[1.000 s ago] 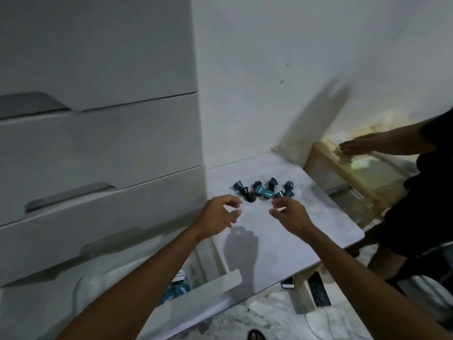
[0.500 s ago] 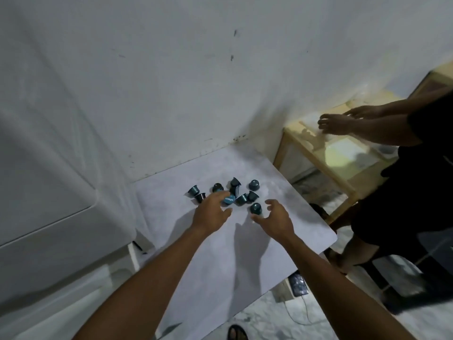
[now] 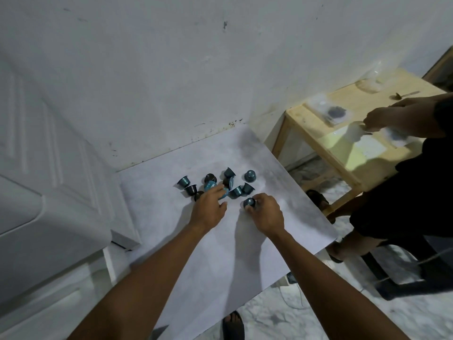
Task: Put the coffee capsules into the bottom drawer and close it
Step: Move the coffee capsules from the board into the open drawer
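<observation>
Several dark teal coffee capsules [image 3: 249, 176] lie in a loose cluster on the white tabletop [image 3: 220, 261], near the wall. My left hand [image 3: 208, 208] reaches into the near side of the cluster, its fingers curled over a capsule with a light blue lid [image 3: 210, 185]. My right hand [image 3: 266, 214] pinches a single capsule [image 3: 248, 202] at the cluster's near right edge. The white drawer unit [image 3: 49, 217] stands at the left; its bottom drawer is out of sight.
A second person [image 3: 404, 192] in dark clothes stands at the right, their hands over a low wooden table [image 3: 343, 158] with plastic bags and a spoon. Cables lie on the marble floor [image 3: 318, 315] below the table's edge. A sandalled foot [image 3: 233, 325] shows at the bottom.
The view swung right and down, away from the drawers. Both hands moved forward onto the capsules; the right hand closed on one capsule and the left settled on the cluster.
</observation>
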